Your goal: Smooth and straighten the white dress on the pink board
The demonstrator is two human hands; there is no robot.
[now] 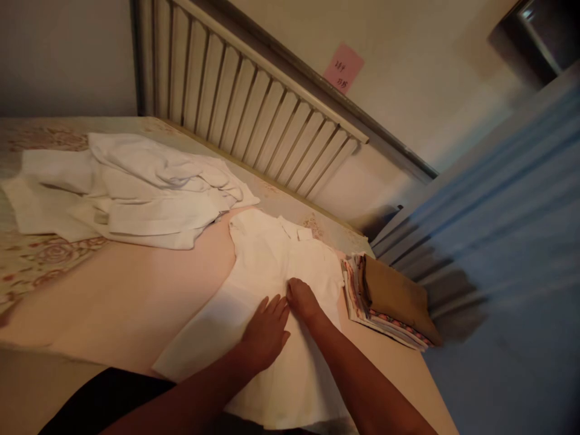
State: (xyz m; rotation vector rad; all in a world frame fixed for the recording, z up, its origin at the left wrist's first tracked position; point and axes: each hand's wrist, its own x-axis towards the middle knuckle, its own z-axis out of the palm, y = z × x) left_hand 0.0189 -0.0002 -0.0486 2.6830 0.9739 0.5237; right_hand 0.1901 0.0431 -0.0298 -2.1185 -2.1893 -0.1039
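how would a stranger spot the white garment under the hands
Find the ribbed radiator, then the pink cover in front. Between a rumpled white heap at left and a folded stack at right lies the white garment. It alone is spread out, with the left hand and right hand on it.

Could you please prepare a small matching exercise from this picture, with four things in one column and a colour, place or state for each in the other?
Column one:
1. white garment
2. folded stack
3. paper note
4. white cloth heap

Column two:
A. pink, with handwriting on it
B. rumpled, toward the picture's left edge
C. spread out beneath the left hand and right hand
D. topped by a brown cloth

Pairs: 1-C, 2-D, 3-A, 4-B
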